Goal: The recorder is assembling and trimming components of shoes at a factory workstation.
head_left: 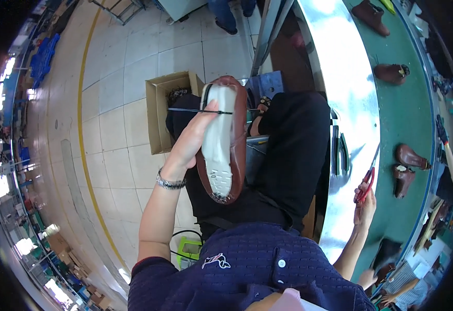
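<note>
A brown leather shoe upper point(240, 140) on a white last is held over my lap, its pale bottom facing up and its toe end toward me. My left hand point(191, 139) is closed on its left side, with the thumb lying on the pale bottom. A thin dark cord or strip point(200, 110) crosses the shoe near the thumb and sticks out to the left. Out at the right, above the metal bench edge, my right hand point(365, 205) is closed around red-handled scissors point(366, 186), their narrow tip pointing away from me.
Dark-handled tools point(340, 150) lie on the shiny metal bench point(343, 67). Several brown shoe uppers point(390, 73) rest on the green conveyor belt point(387, 119). An open cardboard box point(156, 116) stands left of my legs. Another person's legs point(224, 15) show at the far end.
</note>
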{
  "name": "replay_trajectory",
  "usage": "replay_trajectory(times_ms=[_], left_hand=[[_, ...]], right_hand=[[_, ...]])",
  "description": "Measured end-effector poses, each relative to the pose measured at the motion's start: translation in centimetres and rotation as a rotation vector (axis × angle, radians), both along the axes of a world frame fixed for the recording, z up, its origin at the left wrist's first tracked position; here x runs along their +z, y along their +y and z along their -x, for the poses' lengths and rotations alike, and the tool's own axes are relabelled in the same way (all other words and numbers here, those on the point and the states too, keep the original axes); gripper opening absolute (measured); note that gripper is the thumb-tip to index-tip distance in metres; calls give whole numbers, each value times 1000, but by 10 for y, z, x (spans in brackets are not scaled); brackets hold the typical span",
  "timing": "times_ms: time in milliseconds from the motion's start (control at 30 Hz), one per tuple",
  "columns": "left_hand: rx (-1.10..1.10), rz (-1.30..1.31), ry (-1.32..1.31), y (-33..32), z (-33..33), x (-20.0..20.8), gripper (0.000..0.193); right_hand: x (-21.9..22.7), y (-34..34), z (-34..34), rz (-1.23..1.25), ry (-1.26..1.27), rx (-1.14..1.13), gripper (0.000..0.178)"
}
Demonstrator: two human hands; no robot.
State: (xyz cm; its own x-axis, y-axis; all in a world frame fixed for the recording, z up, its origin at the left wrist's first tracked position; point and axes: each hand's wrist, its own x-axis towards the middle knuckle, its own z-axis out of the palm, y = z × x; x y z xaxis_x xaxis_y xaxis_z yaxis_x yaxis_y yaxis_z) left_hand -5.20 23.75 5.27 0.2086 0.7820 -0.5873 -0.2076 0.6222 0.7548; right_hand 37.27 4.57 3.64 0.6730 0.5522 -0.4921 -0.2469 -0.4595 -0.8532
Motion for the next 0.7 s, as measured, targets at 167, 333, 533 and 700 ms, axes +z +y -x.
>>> replay_trajectory(times_ms=[167,333,533,700], left_hand=[[-177,-16,100,15,-4,2,58],[-144,-857,817,20,20,54,52],[-148,-1414,555,32,86,154,58],[-95,-1489,620,6,210,167,58]], right_hand=[[23,35,33,-182,227,199,35],[24,49,65,-288,455,387,38],[32,65,88,-232,309,505,45],[29,69,96,-210,380,482,38]])
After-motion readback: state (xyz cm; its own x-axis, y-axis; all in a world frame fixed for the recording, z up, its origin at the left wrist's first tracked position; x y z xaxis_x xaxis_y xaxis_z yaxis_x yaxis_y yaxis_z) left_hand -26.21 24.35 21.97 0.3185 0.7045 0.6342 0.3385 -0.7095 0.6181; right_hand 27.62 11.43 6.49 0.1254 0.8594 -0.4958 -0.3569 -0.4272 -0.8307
